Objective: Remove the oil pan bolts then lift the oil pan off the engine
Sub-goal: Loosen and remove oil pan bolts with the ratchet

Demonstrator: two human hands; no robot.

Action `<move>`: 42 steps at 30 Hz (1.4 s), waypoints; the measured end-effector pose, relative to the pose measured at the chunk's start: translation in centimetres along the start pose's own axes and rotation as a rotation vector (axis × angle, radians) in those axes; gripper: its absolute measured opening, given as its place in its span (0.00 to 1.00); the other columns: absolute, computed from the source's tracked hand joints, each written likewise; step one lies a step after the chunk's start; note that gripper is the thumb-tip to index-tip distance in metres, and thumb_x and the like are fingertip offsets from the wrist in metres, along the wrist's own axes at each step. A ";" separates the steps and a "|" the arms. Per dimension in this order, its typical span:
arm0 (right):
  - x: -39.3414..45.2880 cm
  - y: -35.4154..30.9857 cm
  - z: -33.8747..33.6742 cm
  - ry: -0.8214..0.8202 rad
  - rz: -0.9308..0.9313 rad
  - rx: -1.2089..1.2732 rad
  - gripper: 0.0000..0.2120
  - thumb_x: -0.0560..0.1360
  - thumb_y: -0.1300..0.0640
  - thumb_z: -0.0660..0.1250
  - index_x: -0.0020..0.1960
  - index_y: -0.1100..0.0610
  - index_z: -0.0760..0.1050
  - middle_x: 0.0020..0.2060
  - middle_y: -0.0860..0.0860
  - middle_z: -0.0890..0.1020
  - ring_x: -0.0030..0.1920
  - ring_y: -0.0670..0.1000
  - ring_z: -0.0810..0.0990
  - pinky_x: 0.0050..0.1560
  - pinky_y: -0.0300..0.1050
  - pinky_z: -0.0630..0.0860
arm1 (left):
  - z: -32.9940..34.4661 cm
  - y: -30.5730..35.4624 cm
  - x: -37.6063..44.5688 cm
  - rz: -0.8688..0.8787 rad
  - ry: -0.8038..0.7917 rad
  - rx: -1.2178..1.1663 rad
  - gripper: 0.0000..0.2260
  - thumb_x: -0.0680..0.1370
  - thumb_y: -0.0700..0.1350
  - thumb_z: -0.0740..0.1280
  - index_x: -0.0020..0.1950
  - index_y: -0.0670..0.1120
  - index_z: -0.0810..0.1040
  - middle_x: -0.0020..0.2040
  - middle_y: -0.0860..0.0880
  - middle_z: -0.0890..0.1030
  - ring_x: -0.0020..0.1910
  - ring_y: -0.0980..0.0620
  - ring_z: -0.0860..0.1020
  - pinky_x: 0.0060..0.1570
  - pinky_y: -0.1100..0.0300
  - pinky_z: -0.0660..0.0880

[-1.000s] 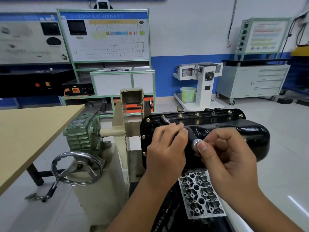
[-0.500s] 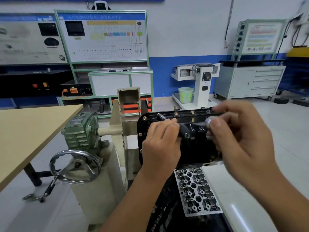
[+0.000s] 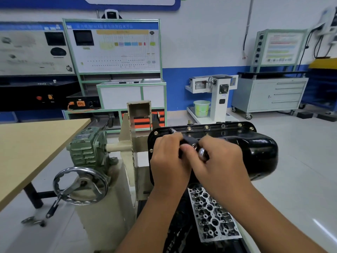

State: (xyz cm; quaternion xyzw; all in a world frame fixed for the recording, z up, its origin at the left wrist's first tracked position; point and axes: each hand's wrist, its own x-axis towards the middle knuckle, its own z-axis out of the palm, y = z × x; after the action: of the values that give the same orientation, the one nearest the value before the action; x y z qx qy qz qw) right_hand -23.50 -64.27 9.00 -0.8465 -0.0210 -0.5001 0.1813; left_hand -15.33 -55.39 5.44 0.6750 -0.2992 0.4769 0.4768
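Both hands grip ratchet (image 3: 193, 146) on oil pan (image 3: 259, 152) | left hand (image 3: 168, 159) | right hand (image 3: 221, 161) | socket hidden

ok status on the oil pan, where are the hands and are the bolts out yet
Both hands on the ratchet: left hand at its head, right hand on the handle. Oil pan still on the engine, flange bolts still in. Nothing in the way.

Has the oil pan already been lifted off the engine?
No. The black oil pan sits on the engine, with bolts along its far flange, while both hands work a ratchet on it.
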 end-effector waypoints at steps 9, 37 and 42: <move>-0.8 0.8 -0.3 -0.083 -0.069 -0.049 0.15 0.74 0.57 0.76 0.37 0.56 0.70 0.31 0.47 0.71 0.31 0.54 0.72 0.30 0.54 0.75 | -1.3 0.4 -0.7 0.140 -0.137 -0.132 0.14 0.79 0.35 0.64 0.63 0.36 0.82 0.61 0.42 0.83 0.58 0.45 0.82 0.62 0.55 0.77; 7.3 2.6 -1.7 -0.025 0.021 0.270 0.09 0.74 0.44 0.74 0.43 0.49 0.82 0.31 0.46 0.81 0.33 0.44 0.77 0.37 0.34 0.72 | -1.6 -2.4 0.2 0.077 -0.052 -0.165 0.10 0.75 0.41 0.78 0.53 0.44 0.79 0.44 0.49 0.73 0.43 0.60 0.71 0.44 0.72 0.69; 12.9 6.7 1.8 -0.621 0.038 0.084 0.08 0.73 0.47 0.78 0.43 0.50 0.83 0.34 0.47 0.79 0.35 0.44 0.75 0.40 0.44 0.73 | -2.5 -2.1 -0.8 -0.092 -0.081 -0.288 0.08 0.78 0.45 0.75 0.52 0.42 0.82 0.51 0.49 0.75 0.46 0.50 0.81 0.44 0.57 0.82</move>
State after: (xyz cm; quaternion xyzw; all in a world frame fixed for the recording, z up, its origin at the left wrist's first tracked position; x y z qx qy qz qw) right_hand -14.11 -71.84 17.36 -0.9508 -0.0803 -0.2131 0.2102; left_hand -14.67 -52.36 4.18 0.6314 -0.3522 0.3794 0.5774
